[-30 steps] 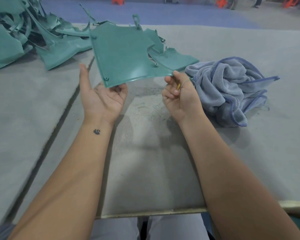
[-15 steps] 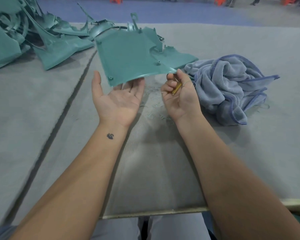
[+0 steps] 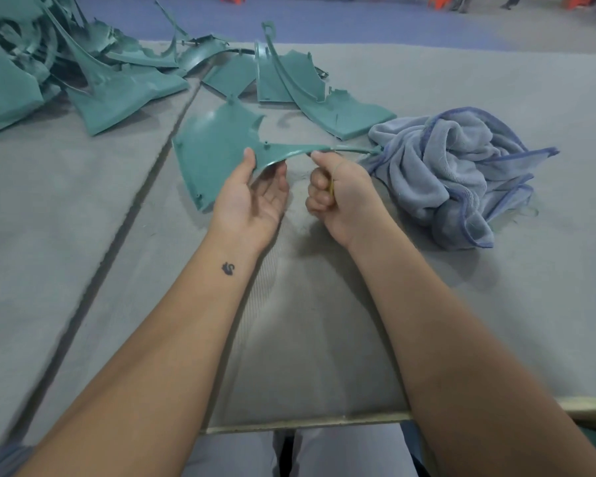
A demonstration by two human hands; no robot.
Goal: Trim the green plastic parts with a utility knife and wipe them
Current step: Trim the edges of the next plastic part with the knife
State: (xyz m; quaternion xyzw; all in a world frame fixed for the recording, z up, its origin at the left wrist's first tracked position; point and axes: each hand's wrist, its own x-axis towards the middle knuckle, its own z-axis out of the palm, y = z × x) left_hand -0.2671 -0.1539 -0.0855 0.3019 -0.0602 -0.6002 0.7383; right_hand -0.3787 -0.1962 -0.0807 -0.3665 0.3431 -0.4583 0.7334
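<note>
Across the grey felt-like surface [image 3: 83, 208] a dark seam runs away from the near edge, and beyond the far edge lies a blue floor [image 3: 324, 22] with orange shapes too blurred to tell. On the far left sits a pile of green plastic parts [image 3: 66, 74], thin, curved and jagged-edged; two more parts [image 3: 289, 80] lie near the middle. One flat, matte green part [image 3: 217, 156] with small pegs along its rim is held above the surface: the left hand [image 3: 255, 197] grasps its near edge between thumb and fingers, and the right hand [image 3: 338, 194] is clenched round a small yellow tool [image 3: 331, 185], mostly hidden, right at the part's thin tapering tip. Just right, a crumpled pale blue towel [image 3: 461, 173] with darker piping rests.
</note>
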